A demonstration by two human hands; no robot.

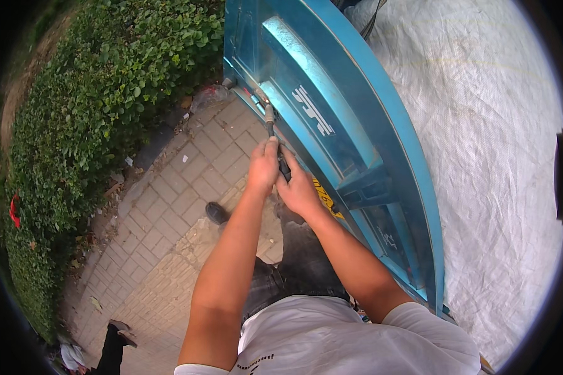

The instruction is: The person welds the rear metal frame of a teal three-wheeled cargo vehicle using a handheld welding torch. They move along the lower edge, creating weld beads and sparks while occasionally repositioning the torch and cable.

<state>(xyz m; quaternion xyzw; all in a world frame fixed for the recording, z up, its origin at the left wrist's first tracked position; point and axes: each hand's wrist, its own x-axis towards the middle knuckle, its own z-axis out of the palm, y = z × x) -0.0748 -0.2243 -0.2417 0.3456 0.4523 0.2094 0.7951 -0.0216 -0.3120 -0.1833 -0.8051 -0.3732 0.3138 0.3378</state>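
My left hand (263, 165) and my right hand (293, 184) are both closed on a dark handled metal tool (283, 164), held toward the middle of the picture. Its metal upper end (269, 114) reaches to the lower ledge of a teal metal vehicle panel (363, 149); whether it touches or engages a fitting there I cannot tell. A small red and silver piece (250, 95) lies along the panel beside that end. A yellow plate (328, 203) shows on the panel, partly hidden behind my right hand and arm.
A white woven sack or cover (494, 200) fills the right side behind the panel. A leafy hedge (87, 100) borders the paved walkway (159, 194) on the left, with a plastic bag (207, 97) at its edge. Another person's dark-clad leg (112, 347) shows at lower left.
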